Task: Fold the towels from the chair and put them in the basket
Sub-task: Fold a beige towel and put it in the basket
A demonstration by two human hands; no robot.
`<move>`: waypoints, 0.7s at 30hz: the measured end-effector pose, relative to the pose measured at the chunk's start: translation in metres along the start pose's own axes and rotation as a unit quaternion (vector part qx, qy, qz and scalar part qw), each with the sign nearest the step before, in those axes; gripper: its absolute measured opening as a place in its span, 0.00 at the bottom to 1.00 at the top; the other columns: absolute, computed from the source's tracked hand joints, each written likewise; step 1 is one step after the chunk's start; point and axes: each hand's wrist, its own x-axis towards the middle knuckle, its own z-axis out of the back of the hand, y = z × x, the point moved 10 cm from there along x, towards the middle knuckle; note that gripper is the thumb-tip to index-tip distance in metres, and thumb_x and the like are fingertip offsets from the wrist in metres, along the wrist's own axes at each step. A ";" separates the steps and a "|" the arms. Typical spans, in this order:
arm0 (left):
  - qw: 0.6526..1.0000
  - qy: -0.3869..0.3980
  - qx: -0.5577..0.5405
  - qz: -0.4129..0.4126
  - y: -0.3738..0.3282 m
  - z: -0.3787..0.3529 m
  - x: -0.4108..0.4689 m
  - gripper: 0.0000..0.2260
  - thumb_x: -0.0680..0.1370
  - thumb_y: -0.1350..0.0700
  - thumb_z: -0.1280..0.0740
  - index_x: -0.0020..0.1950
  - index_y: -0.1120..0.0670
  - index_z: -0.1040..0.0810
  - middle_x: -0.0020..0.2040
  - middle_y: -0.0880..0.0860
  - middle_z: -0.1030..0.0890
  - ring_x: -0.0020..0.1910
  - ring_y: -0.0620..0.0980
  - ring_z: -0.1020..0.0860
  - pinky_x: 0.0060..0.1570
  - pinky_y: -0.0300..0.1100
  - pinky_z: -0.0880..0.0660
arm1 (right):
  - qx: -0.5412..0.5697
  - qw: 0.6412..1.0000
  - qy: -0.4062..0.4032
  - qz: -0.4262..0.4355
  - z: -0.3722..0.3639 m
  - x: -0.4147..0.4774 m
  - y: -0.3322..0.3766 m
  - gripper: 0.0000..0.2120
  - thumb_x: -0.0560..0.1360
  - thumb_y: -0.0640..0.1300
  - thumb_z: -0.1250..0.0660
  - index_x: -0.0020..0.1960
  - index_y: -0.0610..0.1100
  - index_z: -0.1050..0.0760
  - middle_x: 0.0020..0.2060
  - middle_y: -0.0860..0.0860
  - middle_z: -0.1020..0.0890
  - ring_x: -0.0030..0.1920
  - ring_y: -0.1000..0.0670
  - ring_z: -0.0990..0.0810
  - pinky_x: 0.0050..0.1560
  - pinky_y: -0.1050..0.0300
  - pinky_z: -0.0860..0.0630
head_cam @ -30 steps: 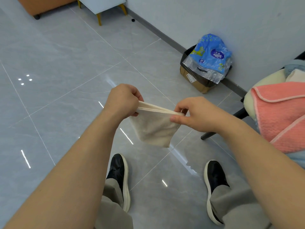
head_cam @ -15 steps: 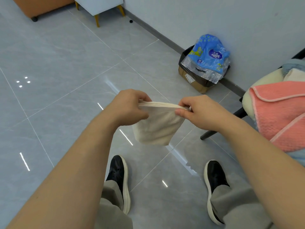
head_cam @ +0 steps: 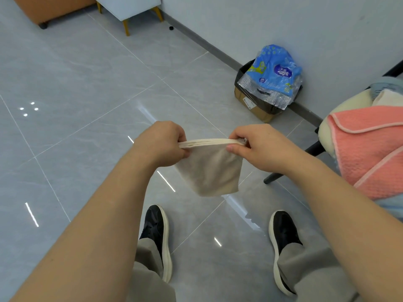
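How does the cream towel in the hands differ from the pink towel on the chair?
The cream towel is plain; the pink towel has a paler edge band. The cream towel is folded in layers and hangs in the air, pinched at its top edge by the left hand and right hand; the pink towel lies draped on the chair, untouched. Folded, the cream towel shows less area than the pink towel. Both are soft cloth.
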 end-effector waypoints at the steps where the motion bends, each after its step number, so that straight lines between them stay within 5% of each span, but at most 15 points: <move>1: 1.000 0.014 -0.005 -0.008 -0.002 -0.004 -0.001 0.04 0.71 0.51 0.26 0.42 0.47 0.20 0.41 0.46 0.19 0.40 0.46 0.21 0.40 0.43 0.23 | 0.000 1.000 -0.005 0.010 0.000 0.000 0.004 0.09 0.78 0.57 0.34 0.53 0.54 0.21 0.38 0.59 0.24 0.42 0.54 0.26 0.42 0.55 0.31; 6: 0.992 0.051 -0.056 -0.097 -0.042 -0.017 -0.008 0.12 0.72 0.46 0.25 0.54 0.47 0.17 0.47 0.46 0.17 0.47 0.47 0.21 0.49 0.44 0.23 | 0.008 0.999 -0.011 0.041 -0.003 0.000 0.020 0.09 0.78 0.57 0.34 0.53 0.54 0.21 0.37 0.59 0.23 0.41 0.54 0.25 0.43 0.54 0.28; 11: 0.986 0.011 -0.102 -0.128 -0.059 -0.015 -0.005 0.06 0.77 0.50 0.29 0.50 0.50 0.18 0.42 0.48 0.18 0.43 0.48 0.22 0.41 0.43 0.28 | 0.120 0.992 -0.036 0.015 0.000 0.001 0.011 0.09 0.75 0.56 0.28 0.52 0.55 0.21 0.35 0.63 0.23 0.38 0.59 0.25 0.38 0.65 0.31; 14: 0.980 -0.009 -0.144 -0.133 -0.057 -0.003 -0.006 0.05 0.78 0.53 0.30 0.53 0.49 0.20 0.40 0.44 0.22 0.42 0.45 0.25 0.39 0.32 0.32 | 0.165 0.986 0.002 -0.001 -0.005 0.003 0.002 0.12 0.71 0.55 0.24 0.52 0.57 0.22 0.39 0.59 0.22 0.39 0.57 0.25 0.40 0.68 0.30; 17: 0.974 -0.006 -0.191 -0.119 -0.050 0.004 -0.006 0.04 0.79 0.54 0.32 0.53 0.46 0.22 0.39 0.43 0.24 0.39 0.40 0.26 0.36 0.28 0.33 | 0.112 0.992 0.059 -0.013 -0.022 0.003 -0.008 0.08 0.72 0.53 0.25 0.44 0.58 0.25 0.40 0.58 0.24 0.43 0.57 0.25 0.44 0.63 0.31; 21: 0.970 -0.012 -0.218 -0.102 -0.044 0.007 -0.006 0.05 0.78 0.55 0.32 0.53 0.47 0.23 0.45 0.43 0.22 0.44 0.39 0.24 0.40 0.33 0.31 | 0.138 0.989 0.041 -0.025 -0.031 0.005 -0.012 0.08 0.76 0.52 0.31 0.52 0.50 0.21 0.47 0.55 0.19 0.49 0.54 0.22 0.50 0.57 0.26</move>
